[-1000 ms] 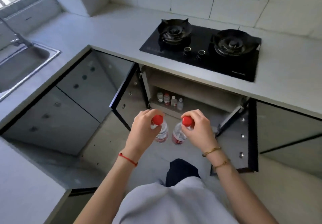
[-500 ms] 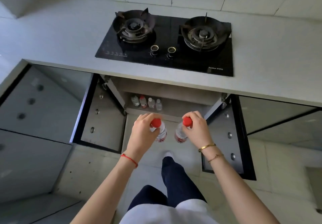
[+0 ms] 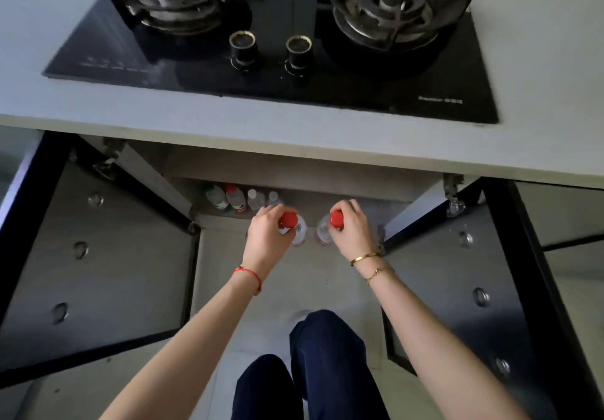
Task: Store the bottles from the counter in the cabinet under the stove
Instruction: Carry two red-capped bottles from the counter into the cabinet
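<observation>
My left hand (image 3: 266,239) grips a clear bottle with a red cap (image 3: 299,231) by its top. In my right hand (image 3: 354,228) hangs a second red-capped clear bottle (image 3: 323,231), held the same way. Both bottles are upright, just in front of the open cabinet (image 3: 327,203) under the black gas stove (image 3: 271,46). Several small bottles (image 3: 240,197) stand in a row at the left of the cabinet floor, right beside my left hand.
Two dark glossy cabinet doors swing wide open, one at the left (image 3: 94,266) and one at the right (image 3: 457,275). The grey counter edge (image 3: 294,138) overhangs the opening. My dark-trousered legs (image 3: 313,364) stand on the pale floor below.
I have stepped closer and the view has tilted down onto the stove. Both hands have carried their bottles forward and lower, up to the cabinet opening.
</observation>
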Tool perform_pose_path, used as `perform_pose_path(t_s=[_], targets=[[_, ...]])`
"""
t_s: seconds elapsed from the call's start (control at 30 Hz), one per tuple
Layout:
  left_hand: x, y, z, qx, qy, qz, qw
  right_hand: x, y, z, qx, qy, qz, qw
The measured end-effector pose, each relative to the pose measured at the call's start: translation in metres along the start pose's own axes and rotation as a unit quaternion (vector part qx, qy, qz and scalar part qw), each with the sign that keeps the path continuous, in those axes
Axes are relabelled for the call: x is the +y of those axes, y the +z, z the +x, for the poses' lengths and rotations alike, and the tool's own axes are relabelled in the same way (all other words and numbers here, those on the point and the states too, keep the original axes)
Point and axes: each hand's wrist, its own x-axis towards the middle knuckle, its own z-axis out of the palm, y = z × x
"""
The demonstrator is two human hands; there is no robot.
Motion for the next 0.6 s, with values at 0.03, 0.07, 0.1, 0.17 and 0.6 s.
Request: perform_pose_path(t_s=[0.03, 0.07, 0.1, 0.17, 0.6], targets=[[-0.016, 0.018, 0.011, -0.002, -0.004, 0.003, 1.0, 0.011, 0.017, 0.01, 0.003, 0.002, 0.0, 1.0], [-0.031, 0.035, 0.022, -0.004, -0.007, 0.008, 1.0, 0.023, 0.033, 0.021, 0.004, 0.004, -0.004, 1.0], [-0.047, 0.053, 0.034, -0.006, -0.009, 0.013, 1.0, 0.034, 0.049, 0.032, 0.004, 0.005, -0.014, 1.0], [-0.075, 0.086, 0.056, -0.009, -0.009, 0.021, 1.0, 0.058, 0.079, 0.055, 0.002, 0.001, -0.037, 0.999], [-0.194, 0.235, 0.163, -0.008, 0.041, 0.042, 0.998, 0.172, 0.209, 0.157, 0.033, -0.017, -0.06, 0.998]])
